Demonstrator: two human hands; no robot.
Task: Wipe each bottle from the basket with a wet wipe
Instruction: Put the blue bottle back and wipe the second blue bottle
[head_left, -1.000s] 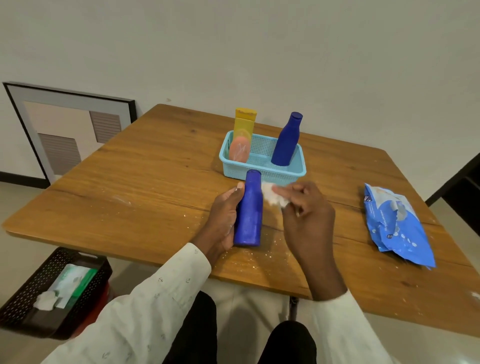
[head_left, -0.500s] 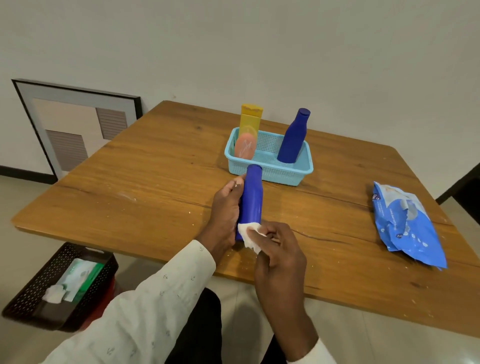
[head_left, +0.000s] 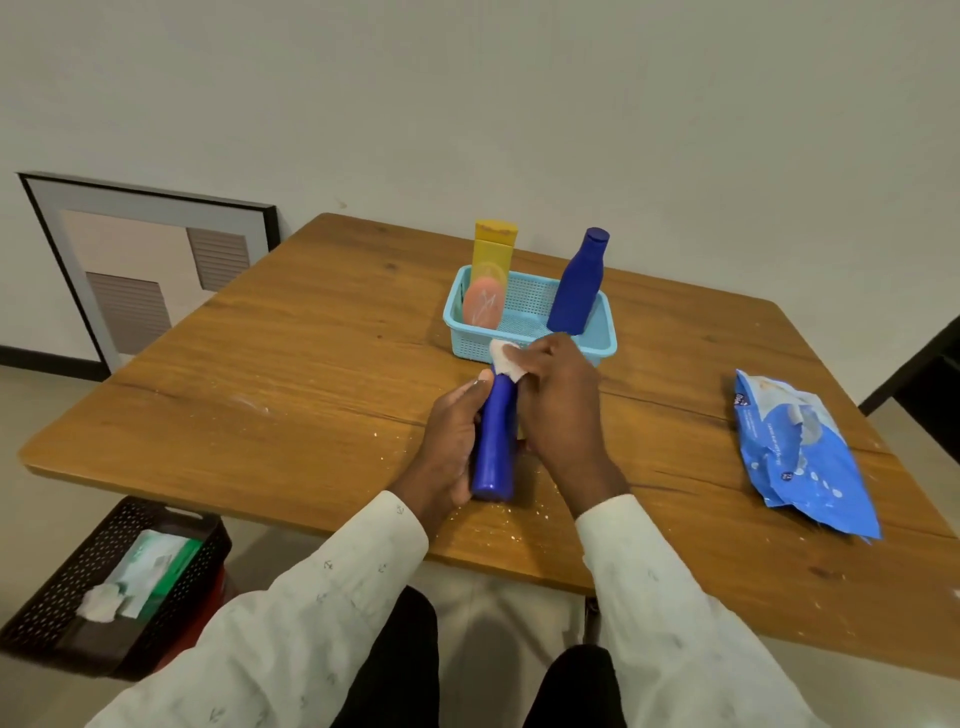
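Observation:
My left hand (head_left: 451, 441) grips a blue bottle (head_left: 495, 447) lying lengthwise on the wooden table (head_left: 260, 374), its cap end pointing away from me. My right hand (head_left: 561, 400) pinches a white wet wipe (head_left: 505, 357) against the bottle's neck and cap, which the wipe covers. Just behind stands a light blue basket (head_left: 597, 343). It holds a second blue bottle (head_left: 576, 283) upright at the right, a yellow bottle (head_left: 493, 249) at the back left and a pink bottle (head_left: 484, 303) in front of the yellow one.
A blue pack of wet wipes (head_left: 800, 452) lies on the table to the right. A black perforated bin (head_left: 62, 582) sits on the floor at the lower left with used wipes and a green packet inside. A framed picture (head_left: 140, 260) leans on the wall.
My right hand slid the wipe from the bottle's base, near me, up to its neck and cap. The left hand kept its hold on the bottle.

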